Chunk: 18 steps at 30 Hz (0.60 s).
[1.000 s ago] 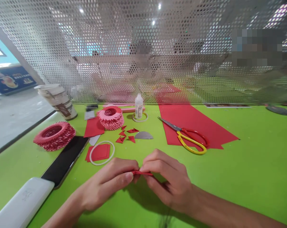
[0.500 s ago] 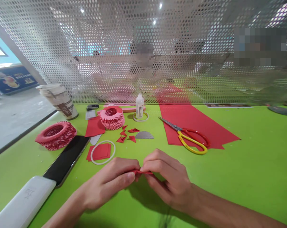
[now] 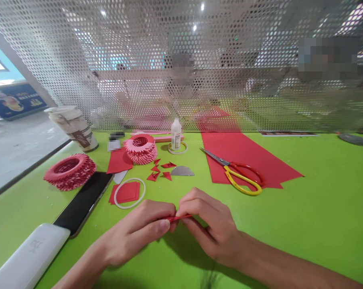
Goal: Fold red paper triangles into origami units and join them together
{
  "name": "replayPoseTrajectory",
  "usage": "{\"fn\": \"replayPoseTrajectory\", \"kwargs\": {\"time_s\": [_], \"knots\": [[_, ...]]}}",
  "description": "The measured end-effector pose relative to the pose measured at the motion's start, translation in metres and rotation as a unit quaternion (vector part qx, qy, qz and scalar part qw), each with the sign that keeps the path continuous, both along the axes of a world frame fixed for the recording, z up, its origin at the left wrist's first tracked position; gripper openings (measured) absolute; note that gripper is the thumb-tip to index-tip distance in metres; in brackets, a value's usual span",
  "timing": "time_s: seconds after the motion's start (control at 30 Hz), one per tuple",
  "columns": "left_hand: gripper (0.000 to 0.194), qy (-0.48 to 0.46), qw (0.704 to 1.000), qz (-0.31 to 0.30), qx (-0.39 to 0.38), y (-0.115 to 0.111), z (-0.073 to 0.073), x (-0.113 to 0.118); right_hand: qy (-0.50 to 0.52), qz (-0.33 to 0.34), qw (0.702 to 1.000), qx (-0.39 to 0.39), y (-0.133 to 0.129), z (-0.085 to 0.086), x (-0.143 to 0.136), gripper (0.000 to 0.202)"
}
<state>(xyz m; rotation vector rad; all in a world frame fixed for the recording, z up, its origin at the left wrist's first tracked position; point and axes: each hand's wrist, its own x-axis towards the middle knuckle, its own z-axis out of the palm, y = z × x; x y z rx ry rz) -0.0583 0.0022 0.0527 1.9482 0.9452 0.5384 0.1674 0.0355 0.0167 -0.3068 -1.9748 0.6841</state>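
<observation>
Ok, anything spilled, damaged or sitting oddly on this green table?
Nothing spilled or broken. Both hands, left hand and right hand, pinch a small red paper strip. The only ragged spot is the red sheet under the scissors: its near edge is cut unevenly. A few folded red triangles lie loose nearby.

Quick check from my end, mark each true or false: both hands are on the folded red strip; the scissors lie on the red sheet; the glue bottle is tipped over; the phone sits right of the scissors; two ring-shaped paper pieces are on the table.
1. Both hands pinch the folded red strip. True: left hand and right hand hold the red strip between fingertips.
2. The scissors lie on the red sheet. True: scissors rest on the red sheet.
3. The glue bottle is tipped over. False: the glue bottle stands upright.
4. The phone sits right of the scissors. False: the phone lies far left.
5. Two paper rings are on the table. True: one paper ring, another paper ring.
</observation>
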Motion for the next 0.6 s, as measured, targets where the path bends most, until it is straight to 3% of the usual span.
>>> {"fn": "replayPoseTrajectory", "kwargs": {"time_s": [0.6], "knots": [[0.053, 0.003, 0.999, 0.047, -0.011, -0.0044, 0.0032, 0.0011, -0.005, -0.024, 0.997, 0.072, -0.0029, -0.0014, 0.0025, 0.03]]}}
